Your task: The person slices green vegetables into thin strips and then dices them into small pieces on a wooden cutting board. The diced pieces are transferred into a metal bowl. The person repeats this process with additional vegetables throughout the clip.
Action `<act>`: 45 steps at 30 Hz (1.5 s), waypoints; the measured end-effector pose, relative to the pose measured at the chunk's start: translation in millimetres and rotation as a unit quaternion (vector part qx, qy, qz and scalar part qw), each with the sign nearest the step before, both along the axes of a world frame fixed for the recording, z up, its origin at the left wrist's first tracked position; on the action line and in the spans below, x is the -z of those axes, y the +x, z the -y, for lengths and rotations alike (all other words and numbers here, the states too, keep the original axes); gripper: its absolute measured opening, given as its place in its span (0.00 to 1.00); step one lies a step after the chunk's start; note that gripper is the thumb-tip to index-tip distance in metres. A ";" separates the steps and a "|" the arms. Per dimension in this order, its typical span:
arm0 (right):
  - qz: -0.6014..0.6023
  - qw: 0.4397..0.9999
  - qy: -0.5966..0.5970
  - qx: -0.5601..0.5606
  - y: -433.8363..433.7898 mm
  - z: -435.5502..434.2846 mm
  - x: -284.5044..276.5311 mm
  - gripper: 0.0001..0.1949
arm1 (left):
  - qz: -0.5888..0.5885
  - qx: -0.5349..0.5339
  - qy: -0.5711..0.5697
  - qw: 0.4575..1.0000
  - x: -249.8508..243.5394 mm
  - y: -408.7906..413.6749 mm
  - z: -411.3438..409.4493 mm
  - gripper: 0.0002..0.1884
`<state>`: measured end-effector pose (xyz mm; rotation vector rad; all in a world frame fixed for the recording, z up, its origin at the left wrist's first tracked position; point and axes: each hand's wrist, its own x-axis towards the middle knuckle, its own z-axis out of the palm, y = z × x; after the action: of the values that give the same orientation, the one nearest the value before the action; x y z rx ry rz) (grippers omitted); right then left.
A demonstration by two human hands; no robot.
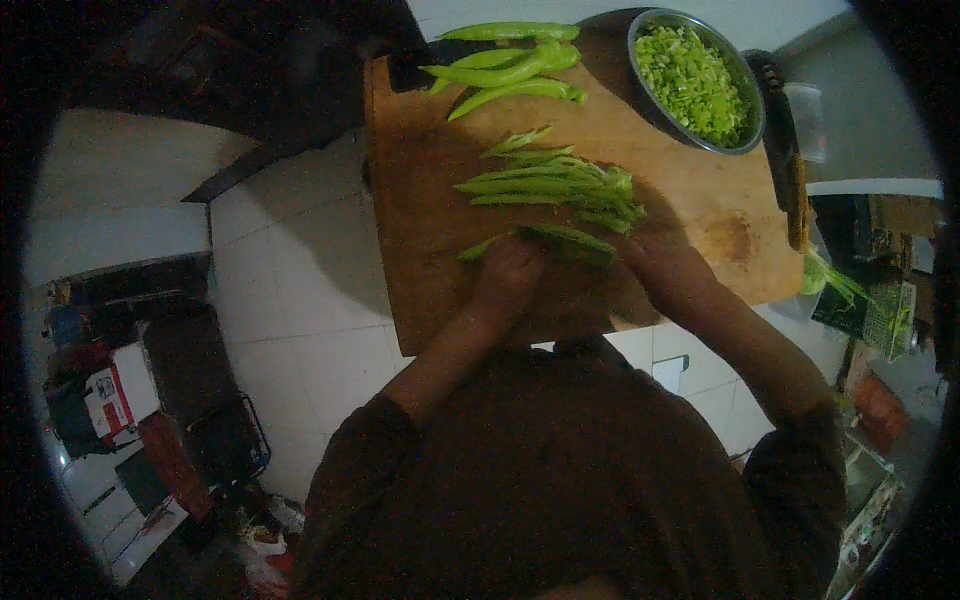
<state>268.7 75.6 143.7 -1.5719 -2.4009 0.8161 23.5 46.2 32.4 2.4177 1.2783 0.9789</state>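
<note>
Before me is a wooden cutting board. Near its front edge, my left hand has its fingers on a green pepper piece, whose pointed tip shows beyond the hand. My right hand rests at the right end of that piece, its fingertips dim and partly hidden. Just past both hands lies a row of split green pepper strips. Several whole long green peppers lie at the board's far left. A metal bowl of chopped green vegetable stands at the far right.
A dark long object runs along the board's right edge. Below that side are leafy greens and a wire basket. Boxes and a dark chair-like object stand on the tiled floor to the left.
</note>
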 end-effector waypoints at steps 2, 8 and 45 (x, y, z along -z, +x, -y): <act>-0.024 0.989 -0.121 0.086 -10.8 -8.2 8.6 0.09 | -0.016 0.004 -0.041 0.999 18.1 -1.6 7.0 0.13; 0.184 0.981 -0.018 -0.054 16.5 -19.3 61.3 0.20 | -0.037 -0.047 0.058 0.997 -10.3 5.7 5.2 0.10; -0.023 0.992 -0.121 0.037 36.3 6.7 83.6 0.16 | -0.011 -0.111 0.038 0.993 12.3 10.9 16.8 0.11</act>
<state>304.9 68.8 60.1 -1.6934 -2.2656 1.1533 34.4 29.5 20.1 2.3858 1.5718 1.0797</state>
